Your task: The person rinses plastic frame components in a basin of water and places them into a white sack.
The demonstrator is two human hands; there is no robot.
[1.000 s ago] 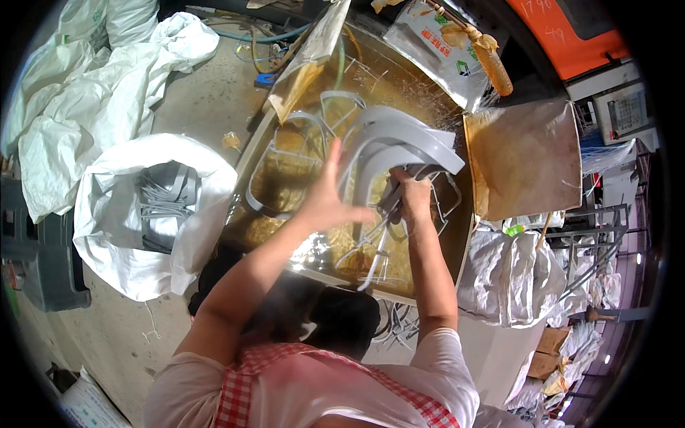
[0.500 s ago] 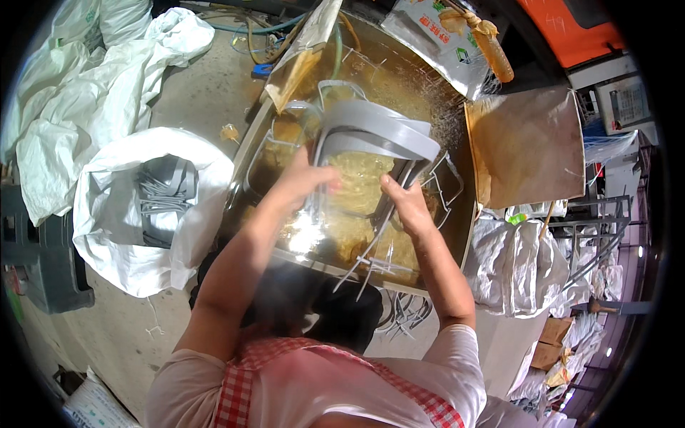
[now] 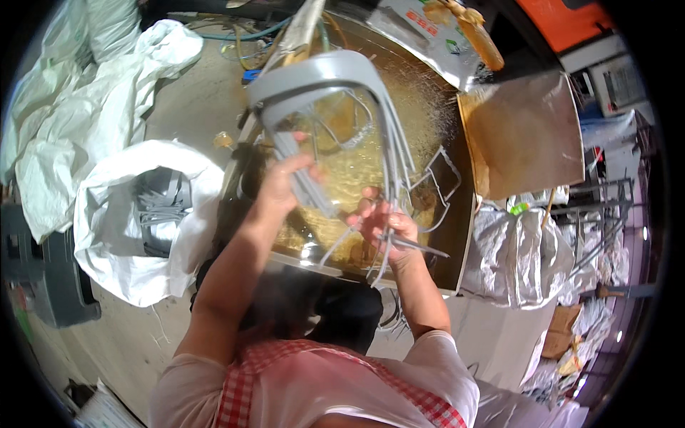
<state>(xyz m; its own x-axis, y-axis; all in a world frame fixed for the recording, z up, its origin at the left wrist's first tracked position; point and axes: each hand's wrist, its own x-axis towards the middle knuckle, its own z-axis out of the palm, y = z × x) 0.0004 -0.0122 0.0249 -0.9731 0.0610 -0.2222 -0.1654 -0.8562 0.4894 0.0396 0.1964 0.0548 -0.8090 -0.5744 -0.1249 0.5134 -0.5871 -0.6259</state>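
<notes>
My left hand [image 3: 285,182] is closed around one leg of a stack of grey U-shaped plastic frames [image 3: 321,71], raised over a metal tub [image 3: 465,246] of yellowish, rippling water [image 3: 357,171]. The frames' curved end points away from me. Near the other leg's lower end, my right hand [image 3: 389,225] has its fingers curled about thin grey plastic strips [image 3: 421,247], which cross the palm and stick out several ways. Motion smears the fingertips somewhat. Right of the hand, a thin grey wire-like frame [image 3: 448,178] leans in the tub.
A white woven sack [image 3: 93,235] holding grey plastic pieces [image 3: 164,207] stands open at the left, with more sacks [image 3: 71,143] behind. A brown board [image 3: 524,135] rises at the tub's right edge, above a silvery bag [image 3: 524,260]. An orange-brown wrapped handle [image 3: 478,39] juts over the far side.
The grey frames have swung left and up with my left hand. My right hand has left the frames' right side and come lower and left, to the thin strips.
</notes>
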